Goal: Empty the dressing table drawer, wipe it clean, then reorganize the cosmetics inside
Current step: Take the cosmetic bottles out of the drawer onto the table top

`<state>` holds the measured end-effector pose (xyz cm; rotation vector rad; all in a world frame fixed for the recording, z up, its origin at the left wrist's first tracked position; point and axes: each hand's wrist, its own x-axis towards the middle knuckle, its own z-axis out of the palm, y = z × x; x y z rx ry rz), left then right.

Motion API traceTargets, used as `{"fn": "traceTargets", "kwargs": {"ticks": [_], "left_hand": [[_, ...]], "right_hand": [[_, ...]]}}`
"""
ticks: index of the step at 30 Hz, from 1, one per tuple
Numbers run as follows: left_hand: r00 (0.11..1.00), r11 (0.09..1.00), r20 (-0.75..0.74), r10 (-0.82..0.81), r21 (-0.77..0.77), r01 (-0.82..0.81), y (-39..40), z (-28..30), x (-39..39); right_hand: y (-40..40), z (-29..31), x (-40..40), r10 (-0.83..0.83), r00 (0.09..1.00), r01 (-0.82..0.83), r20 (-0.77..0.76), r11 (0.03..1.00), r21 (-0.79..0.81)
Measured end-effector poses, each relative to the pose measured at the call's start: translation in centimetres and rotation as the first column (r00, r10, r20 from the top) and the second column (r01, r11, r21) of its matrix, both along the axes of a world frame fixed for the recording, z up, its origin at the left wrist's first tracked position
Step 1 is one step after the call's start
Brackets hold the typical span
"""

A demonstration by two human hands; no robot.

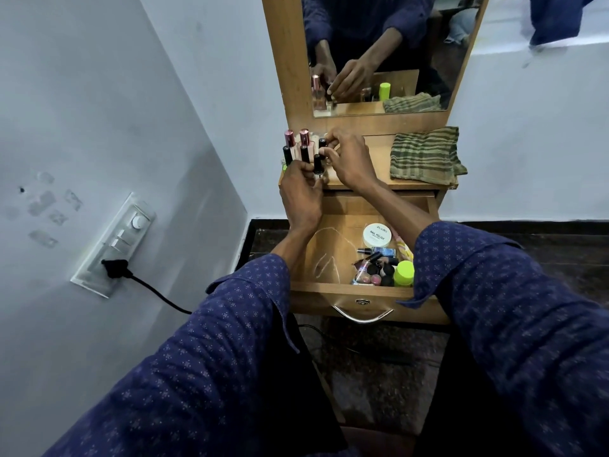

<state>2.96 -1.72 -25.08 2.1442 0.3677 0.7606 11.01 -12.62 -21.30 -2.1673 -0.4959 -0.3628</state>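
Note:
The wooden drawer [329,245] is pulled open below the table top [379,153]. In its right half lie a white nail polish jar [377,234], a neon-green capped bottle [404,273] and several small cosmetics [374,270]. On the top's left end stand several black-capped and pink-capped bottles [298,145]. My left hand [301,192] pinches a black-capped nail polish bottle [317,164] at the front of that group. My right hand [349,156] has its fingertips on another black-capped bottle [322,143] just behind.
A folded striped cloth [425,156] lies on the right of the top. The mirror [389,51] rises behind. A wall switchboard [113,245] with a black plug and cable is on the left. The drawer handle [362,316] juts toward me.

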Motion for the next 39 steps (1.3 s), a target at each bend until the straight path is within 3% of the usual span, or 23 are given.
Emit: {"fn": "traceTargets", "kwargs": {"ticks": [13,18,21,23,26,28,34,39], "left_hand": [[1.000,1.000,0.019,-0.015,-0.024,0.015,0.5,-0.5,0.1],[0.996,0.997,0.053,-0.076,-0.028,0.077,0.1,-0.4,-1.5],[0.989,0.989,-0.009,-0.144,-0.017,0.144,-0.2,-1.0,-2.7],[0.946,0.952,-0.103,-0.307,-0.056,0.302,-0.4,-1.5,-3.8],[0.775,0.819,-0.269,-0.572,-0.130,0.559,-0.8,-2.3,-5.3],[0.687,0.762,-0.342,-0.641,-0.180,0.622,-0.7,-2.5,-6.0],[0.593,0.710,-0.412,-0.691,-0.237,0.663,-1.1,-4.1,-7.1],[0.526,0.684,-0.542,-0.656,-0.133,0.717,-2.0,-4.6,-7.2]], "right_hand": [[-1.2,-0.6,-1.2,0.043,0.998,-0.045,-0.034,0.998,-0.033],[-2.7,-1.0,-3.1,0.032,0.999,-0.034,-0.029,0.998,-0.049],[-4.1,-1.2,-4.9,0.058,0.997,-0.062,-0.044,0.993,-0.098],[-5.4,-1.5,-6.2,0.106,0.991,-0.116,-0.085,0.985,-0.126],[-7.7,-2.6,-8.4,0.171,0.966,-0.211,-0.196,0.957,-0.202],[-8.8,-3.2,-9.6,0.176,0.952,-0.245,-0.251,0.930,-0.274],[-11.9,-6.5,-14.1,0.038,0.986,-0.101,-0.161,0.910,-0.403],[-12.3,-7.3,-14.3,-0.090,0.987,0.038,-0.134,0.935,-0.352]]}}
